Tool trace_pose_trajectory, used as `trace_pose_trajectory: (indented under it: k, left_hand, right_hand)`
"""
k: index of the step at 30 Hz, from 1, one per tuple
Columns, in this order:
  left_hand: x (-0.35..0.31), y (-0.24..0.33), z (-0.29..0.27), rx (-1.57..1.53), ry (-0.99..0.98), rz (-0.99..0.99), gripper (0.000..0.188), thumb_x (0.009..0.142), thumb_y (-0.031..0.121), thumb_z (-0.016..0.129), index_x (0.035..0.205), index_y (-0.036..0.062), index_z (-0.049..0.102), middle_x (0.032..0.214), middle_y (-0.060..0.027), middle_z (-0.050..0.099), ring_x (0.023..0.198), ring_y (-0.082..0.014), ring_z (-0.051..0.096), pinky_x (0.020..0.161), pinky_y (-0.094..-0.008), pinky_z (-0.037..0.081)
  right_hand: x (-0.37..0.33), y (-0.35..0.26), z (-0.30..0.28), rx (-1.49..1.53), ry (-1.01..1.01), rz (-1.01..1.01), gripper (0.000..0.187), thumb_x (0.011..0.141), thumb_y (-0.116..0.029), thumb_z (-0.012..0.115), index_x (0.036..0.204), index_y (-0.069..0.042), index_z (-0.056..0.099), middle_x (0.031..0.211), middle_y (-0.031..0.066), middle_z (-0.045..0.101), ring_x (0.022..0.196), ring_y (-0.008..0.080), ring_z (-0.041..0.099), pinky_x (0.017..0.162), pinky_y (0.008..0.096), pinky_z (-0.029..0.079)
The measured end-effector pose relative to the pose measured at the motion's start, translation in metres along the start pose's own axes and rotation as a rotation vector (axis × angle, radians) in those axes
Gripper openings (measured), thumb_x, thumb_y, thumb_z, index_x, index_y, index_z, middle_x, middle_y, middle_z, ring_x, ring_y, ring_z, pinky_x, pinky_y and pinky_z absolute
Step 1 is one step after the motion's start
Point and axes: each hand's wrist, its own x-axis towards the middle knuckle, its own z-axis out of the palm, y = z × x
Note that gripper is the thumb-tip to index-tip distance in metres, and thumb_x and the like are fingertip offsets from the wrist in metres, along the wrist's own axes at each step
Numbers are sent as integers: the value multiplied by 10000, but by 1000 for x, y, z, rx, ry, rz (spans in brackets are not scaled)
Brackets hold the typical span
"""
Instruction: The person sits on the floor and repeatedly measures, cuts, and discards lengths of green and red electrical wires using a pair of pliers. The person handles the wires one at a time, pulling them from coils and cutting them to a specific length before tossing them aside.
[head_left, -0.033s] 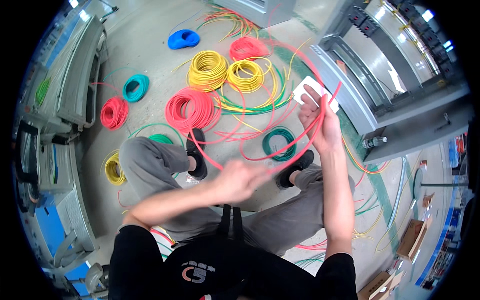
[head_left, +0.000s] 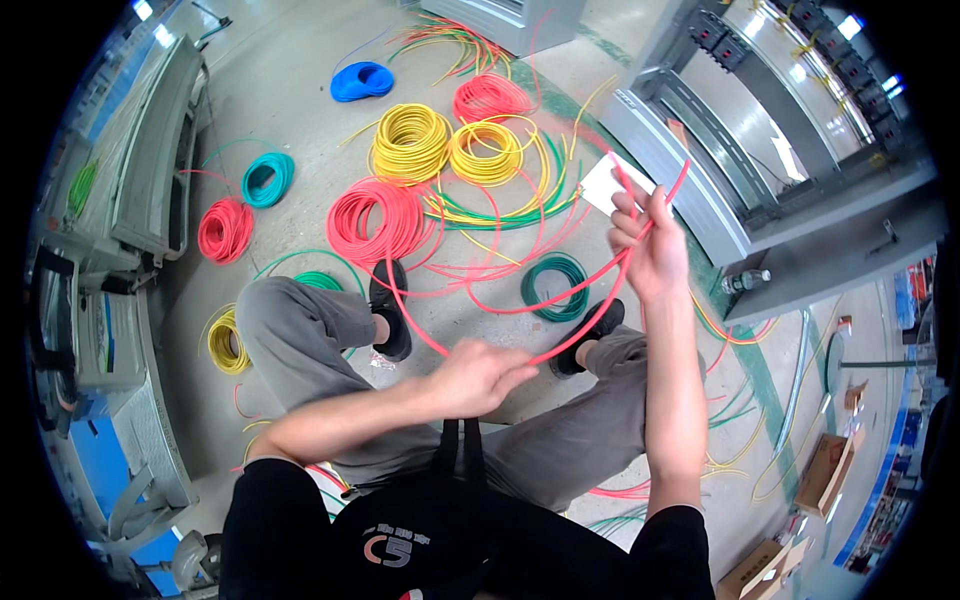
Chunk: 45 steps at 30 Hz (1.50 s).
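A red wire (head_left: 603,312) is stretched between my two hands above my lap. My left hand (head_left: 480,378), fingers wrapped round, grips the wire, which also runs from it back to a big red coil (head_left: 376,222) on the floor. Farther right and higher, my right hand (head_left: 655,250) has its fingers curled round red wire strands that cross at the palm. Two red tips stick out above its fingers. Behind that hand lies a white sheet (head_left: 607,184), partly covered by it.
Yellow coils (head_left: 410,143), a blue coil (head_left: 361,81), a teal coil (head_left: 267,180) and a dark green coil (head_left: 555,287) lie on the floor. A grey metal frame (head_left: 690,185) stands at the right, with a clear bottle (head_left: 746,281) beside it. Cardboard boxes (head_left: 828,475) sit lower right.
My right hand's fingers were spread along the wire and are now curled round it. My left hand, blurred before, now shows sharply, a little lower. The upper wire loop has dropped to short tips.
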Motion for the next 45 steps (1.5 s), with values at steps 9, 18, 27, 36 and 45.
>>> trace_pose_trajectory:
  k: [9, 18, 27, 36, 45]
  left_hand:
    - [-53, -77, 33, 180, -310, -110, 168, 872, 154, 603, 846, -9, 632, 783, -189, 629, 773, -339, 622, 686, -423, 472]
    - [64, 10, -84, -908, 952, -177, 416, 995, 291, 422, 1115, -101, 493, 1005, -186, 633, 824, -217, 655, 732, -327, 539]
    - [54, 33, -33, -740, 412, -188, 369, 982, 220, 468, 1215, -65, 479, 1053, -141, 637, 943, -192, 625, 809, -322, 515]
    - [59, 14, -33, -1136, 332, 23, 370, 967, 245, 495, 1165, -67, 484, 924, -121, 607, 924, -231, 605, 923, -376, 455]
    - [56, 29, -49, -1157, 701, -78, 393, 986, 283, 440, 1188, -54, 448, 991, -168, 631, 947, -265, 639, 808, -369, 527]
  right_hand:
    - [-12, 0, 12, -494, 349, 188, 342, 984, -371, 436, 979, -40, 517, 598, -74, 305, 465, 34, 232, 410, 208, 209]
    - [-26, 65, 30, -651, -27, 619, 417, 984, -457, 370, 922, -67, 500, 605, -54, 341, 491, 52, 285, 435, 216, 240]
    - [-36, 68, 25, -791, -296, 716, 590, 956, -557, 321, 1025, -7, 525, 695, 32, 497, 527, 76, 377, 472, 229, 324]
    - [-37, 50, 28, -436, -243, 906, 512, 972, -442, 403, 1032, 42, 559, 652, 10, 458, 467, 47, 307, 392, 198, 230]
    - [-41, 71, 26, -760, -32, 288, 302, 960, -235, 517, 1047, 46, 586, 664, 8, 451, 519, 59, 322, 451, 212, 241]
